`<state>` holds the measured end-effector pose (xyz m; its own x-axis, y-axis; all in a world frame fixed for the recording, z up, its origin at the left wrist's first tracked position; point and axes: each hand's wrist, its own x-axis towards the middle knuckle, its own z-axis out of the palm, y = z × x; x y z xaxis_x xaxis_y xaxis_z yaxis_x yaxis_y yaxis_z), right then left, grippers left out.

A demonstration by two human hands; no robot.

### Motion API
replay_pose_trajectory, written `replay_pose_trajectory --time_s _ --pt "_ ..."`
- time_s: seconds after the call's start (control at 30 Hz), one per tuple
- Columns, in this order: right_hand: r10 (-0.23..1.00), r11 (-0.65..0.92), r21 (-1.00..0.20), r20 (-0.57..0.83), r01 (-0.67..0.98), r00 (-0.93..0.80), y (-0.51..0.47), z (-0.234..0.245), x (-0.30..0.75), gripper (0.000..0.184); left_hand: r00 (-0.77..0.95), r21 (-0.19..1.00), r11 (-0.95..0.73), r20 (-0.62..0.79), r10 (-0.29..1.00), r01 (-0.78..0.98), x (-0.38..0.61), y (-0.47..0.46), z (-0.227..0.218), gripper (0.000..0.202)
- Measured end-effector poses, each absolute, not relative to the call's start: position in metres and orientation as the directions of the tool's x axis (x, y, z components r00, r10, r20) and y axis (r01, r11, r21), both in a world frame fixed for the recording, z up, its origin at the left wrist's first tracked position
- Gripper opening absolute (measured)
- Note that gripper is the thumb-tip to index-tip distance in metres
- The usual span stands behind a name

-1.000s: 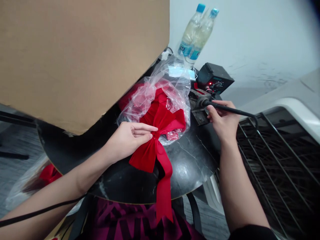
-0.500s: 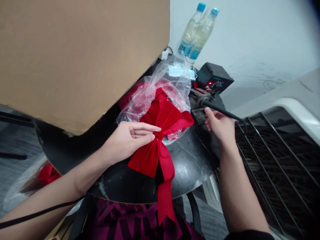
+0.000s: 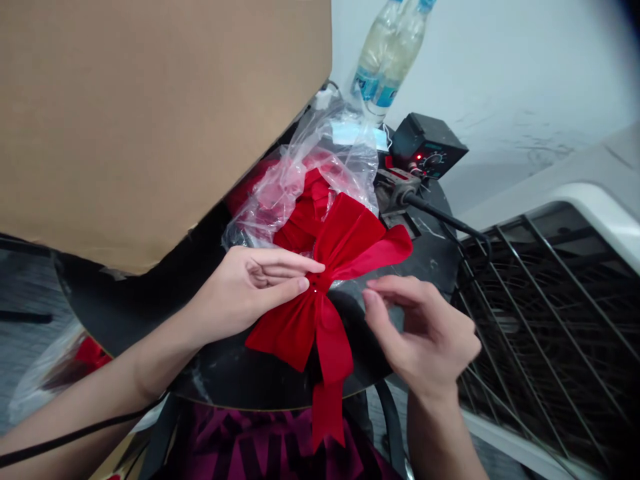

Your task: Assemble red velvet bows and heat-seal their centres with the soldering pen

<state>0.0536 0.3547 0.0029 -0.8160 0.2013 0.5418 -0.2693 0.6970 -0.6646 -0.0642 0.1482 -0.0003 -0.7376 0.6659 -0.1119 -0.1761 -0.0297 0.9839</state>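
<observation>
A red velvet ribbon bow (image 3: 320, 280) lies on the black marble table (image 3: 225, 370), with its tails hanging over the front edge. My left hand (image 3: 245, 293) pinches the bow's knot between thumb and fingertips. My right hand (image 3: 420, 330) hovers just right of the bow, fingers apart and holding nothing. A black-handled soldering iron (image 3: 440, 217) sits in its stand (image 3: 397, 190) behind that hand. Red ribbon (image 3: 305, 213) shows through a clear plastic bag (image 3: 295, 177) behind the bow.
A cardboard sheet (image 3: 140, 120) overhangs the left. Water bottles (image 3: 387, 50) and a soldering station (image 3: 427, 147) stand behind the table. A black wire rack (image 3: 540, 320) fills the right. Purple patterned fabric (image 3: 270, 443) lies below. A bag with red contents (image 3: 75, 363) sits at lower left.
My right hand has let go of the black-handled iron, which now sits in its stand, and has moved down beside the bow. The bow's right loop has spread wider.
</observation>
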Motion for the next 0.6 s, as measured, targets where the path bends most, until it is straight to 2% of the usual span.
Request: replay_pose_trajectory --time_s 0.03,0.1,0.2,0.4,0.6 --pt "0.122 0.766 -0.562 0.603 -0.312 -0.788 0.357 0.004 0.053 0.027 -0.734 0.983 -0.026 -0.117 0.669 -0.181 -0.064 0.148 0.000 0.020" --pt "-0.069 0.832 -0.407 0.599 -0.377 -0.798 0.365 0.008 0.049 0.032 -0.724 0.982 -0.016 -0.127 0.678 -0.188 -0.065 0.147 0.000 0.020" --pt "-0.248 0.844 -0.297 0.523 -0.447 -0.815 0.375 0.014 0.043 0.025 -0.709 0.980 -0.007 -0.138 0.692 -0.198 -0.064 0.147 0.000 0.020" --pt "-0.345 0.855 -0.215 0.442 -0.472 -0.828 0.379 0.015 0.037 0.019 -0.662 0.954 -0.041 -0.173 0.729 -0.296 -0.066 0.146 -0.003 0.020" --pt "-0.396 0.837 -0.234 0.365 -0.495 -0.843 0.380 0.017 0.038 0.016 -0.566 0.877 -0.077 -0.237 0.790 -0.475 -0.066 0.144 -0.004 0.038"
